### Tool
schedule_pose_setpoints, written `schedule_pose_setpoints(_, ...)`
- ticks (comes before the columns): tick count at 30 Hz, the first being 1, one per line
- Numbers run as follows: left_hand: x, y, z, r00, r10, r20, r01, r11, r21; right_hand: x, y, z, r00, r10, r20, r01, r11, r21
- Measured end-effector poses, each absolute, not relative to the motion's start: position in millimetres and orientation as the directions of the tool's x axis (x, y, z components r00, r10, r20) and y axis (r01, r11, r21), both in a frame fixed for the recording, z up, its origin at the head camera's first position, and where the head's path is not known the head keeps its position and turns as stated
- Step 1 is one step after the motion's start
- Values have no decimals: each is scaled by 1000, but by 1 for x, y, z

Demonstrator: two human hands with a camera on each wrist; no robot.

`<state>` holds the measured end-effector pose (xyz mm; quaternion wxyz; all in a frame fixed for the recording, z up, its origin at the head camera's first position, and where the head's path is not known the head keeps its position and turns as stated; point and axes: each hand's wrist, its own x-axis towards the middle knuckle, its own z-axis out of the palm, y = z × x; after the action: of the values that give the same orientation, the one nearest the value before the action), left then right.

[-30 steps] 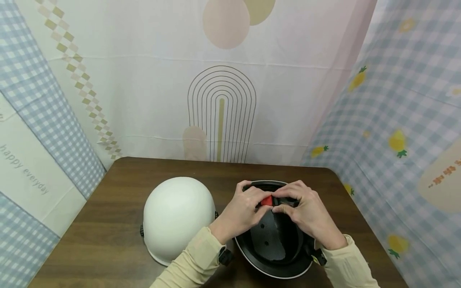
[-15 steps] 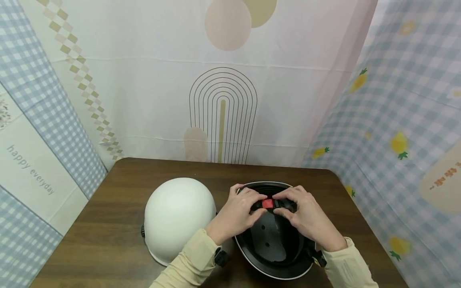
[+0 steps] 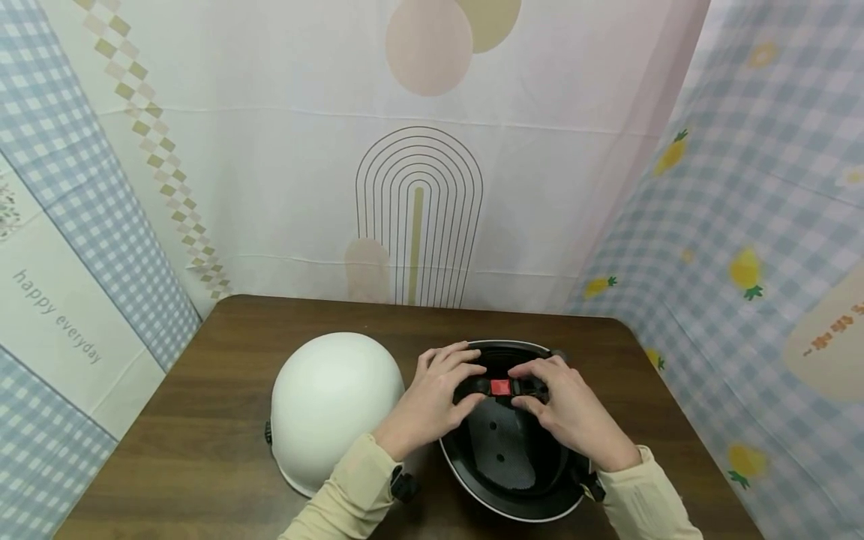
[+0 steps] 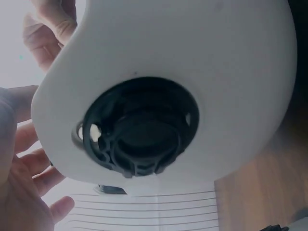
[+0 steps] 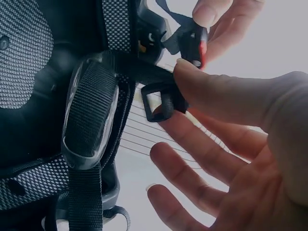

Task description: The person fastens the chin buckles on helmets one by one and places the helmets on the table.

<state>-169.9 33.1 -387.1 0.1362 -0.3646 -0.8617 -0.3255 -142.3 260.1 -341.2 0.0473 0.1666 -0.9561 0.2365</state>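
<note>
A helmet point(image 3: 501, 454) lies upturned on the table, its black lining facing up and a pale rim around it. Over its opening runs a black chin strap point(image 5: 149, 72) with a red-and-black buckle point(image 3: 500, 387). My left hand point(image 3: 435, 394) has thumb and index finger around the buckle's left side, the other fingers spread. From the right, my right hand point(image 3: 570, 409) pinches the strap between thumb and index finger, beside a black strap slider point(image 5: 158, 102). In the left wrist view, the white shell with a round black fitting point(image 4: 144, 130) hides part of the hands.
A second, white helmet point(image 3: 334, 409) stands dome up, left of the upturned one and close to my left forearm. The brown wooden table point(image 3: 196, 435) ends at a patterned cloth backdrop point(image 3: 290, 187). A checked cloth point(image 3: 729, 187) hangs at the right.
My left hand has shifted left, its fingertips backing away from the red part and its fingers spreading. The right hand has moved slightly left. The red buckle shows more fully between the hands.
</note>
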Motion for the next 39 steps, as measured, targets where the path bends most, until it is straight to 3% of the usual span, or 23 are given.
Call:
schedule_pose_setpoints(5, -170, 29, -391, -713, 517, 473, 701, 519, 489, -142, 259, -343, -931, -318, 179, -365, 831, -420)
schedule_pose_setpoints(8, -170, 28, -393, -757, 478, 446, 654, 535, 535, -138, 254, -341, -924, -329, 196, -382, 832, -402)
schedule_pose_setpoints(13, -167, 26, -395, -871, 375, 317, 484, 549, 681, -127, 242, -338, -907, -366, 210, -419, 836, -355)
schedule_pose_setpoints(17, -165, 24, -395, -924, 332, 190, 347, 520, 780, -117, 230, -338, -902, -385, 196, -431, 838, -335)
schedule_pose_setpoints(23, -165, 22, -396, -947, 306, 98, 245, 490, 837, -104, 208, -347, -903, -396, 166, -429, 850, -306)
schedule_pose_setpoints(34, -165, 24, -394, -948, 314, 56, 225, 533, 816, -90, 173, -364, -915, -372, 154, -401, 881, -251)
schedule_pose_setpoints(39, -164, 25, -395, -954, 284, 99, 247, 551, 797, -83, 174, -359, -918, -356, 172, -388, 896, -217)
